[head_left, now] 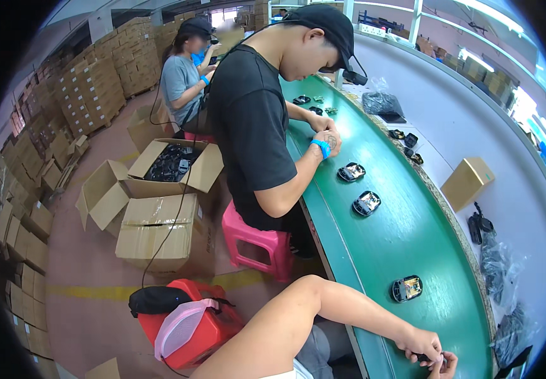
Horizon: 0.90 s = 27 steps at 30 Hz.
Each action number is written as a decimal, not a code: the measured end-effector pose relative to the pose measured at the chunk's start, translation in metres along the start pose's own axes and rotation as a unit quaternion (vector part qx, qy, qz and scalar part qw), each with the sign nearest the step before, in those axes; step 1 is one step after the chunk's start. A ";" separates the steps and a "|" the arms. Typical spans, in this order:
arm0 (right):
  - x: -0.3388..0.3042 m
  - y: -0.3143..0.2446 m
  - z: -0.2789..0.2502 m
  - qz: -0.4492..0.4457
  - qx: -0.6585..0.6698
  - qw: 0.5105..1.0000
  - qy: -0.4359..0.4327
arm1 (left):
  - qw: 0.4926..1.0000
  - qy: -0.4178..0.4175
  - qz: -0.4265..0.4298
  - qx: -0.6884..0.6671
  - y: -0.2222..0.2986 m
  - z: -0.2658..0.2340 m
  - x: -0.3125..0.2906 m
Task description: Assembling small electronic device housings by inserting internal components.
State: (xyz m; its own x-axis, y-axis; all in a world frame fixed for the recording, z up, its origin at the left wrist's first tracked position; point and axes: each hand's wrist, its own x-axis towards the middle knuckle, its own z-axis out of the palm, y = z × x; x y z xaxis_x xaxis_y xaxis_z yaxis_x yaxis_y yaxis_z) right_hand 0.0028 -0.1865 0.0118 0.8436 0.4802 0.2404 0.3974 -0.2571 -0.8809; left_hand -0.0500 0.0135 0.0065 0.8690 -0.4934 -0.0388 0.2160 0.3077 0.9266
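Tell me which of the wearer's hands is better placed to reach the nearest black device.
Probably the left hand: it is closer to the black device; the right hand is farther off. Both seem occupied, though.

Over a green bench [383, 246], the person's left hand [421, 342] is holding a small dark part [423, 357], while the right hand [448, 366] is meeting its fingertips. An oval black device housing [407, 288] is lying near them, its inside showing; two similar housings [366, 203] are resting farther along. A co-worker [251, 120] in black is sitting on a pink stool [255, 243], head bowing toward the bench.
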 end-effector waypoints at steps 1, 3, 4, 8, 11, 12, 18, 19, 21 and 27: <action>0.001 0.001 0.000 -0.020 -0.014 1.000 -0.002 | 1.000 -0.002 0.000 0.000 -0.001 0.000 0.001; 0.002 0.011 -0.003 -0.011 0.008 1.000 -0.008 | 1.000 0.007 0.000 0.000 -0.001 -0.001 0.002; 0.003 0.014 -0.004 -0.002 0.008 1.000 -0.016 | 1.000 0.005 -0.001 -0.001 0.003 -0.002 0.003; 0.003 0.005 -0.001 0.017 -0.006 0.999 -0.028 | 0.978 0.081 0.107 0.159 0.022 -0.029 0.014; 0.003 0.006 -0.002 0.020 -0.016 0.999 -0.029 | 0.821 0.193 0.289 0.453 0.043 -0.076 0.036; 0.003 0.006 -0.004 0.021 -0.024 0.999 -0.030 | 0.708 0.238 0.347 0.567 0.052 -0.094 0.041; 0.000 0.010 -0.009 -0.010 -0.046 0.999 -0.025 | 0.545 0.359 0.048 0.756 0.104 -0.215 0.013; 0.000 0.008 -0.007 -0.013 -0.050 0.998 -0.036 | 0.527 0.393 0.031 0.752 0.102 -0.237 -0.002; 0.001 0.012 -0.002 -0.010 -0.058 0.997 -0.041 | 0.498 0.447 -0.027 0.742 0.099 -0.268 -0.027; 0.005 0.004 0.014 -0.023 -0.018 0.999 -0.020 | 0.441 0.480 -0.078 0.754 0.088 -0.311 -0.059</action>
State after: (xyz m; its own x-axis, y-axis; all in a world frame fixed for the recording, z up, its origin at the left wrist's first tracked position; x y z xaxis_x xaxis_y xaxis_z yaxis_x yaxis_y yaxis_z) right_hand 0.0039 -0.1734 0.0045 0.8096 0.5251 0.2625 0.4480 -0.2637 -0.8543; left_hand 0.0558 0.3227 -0.0254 0.8407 0.3819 0.3838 0.3938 -0.9178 0.0507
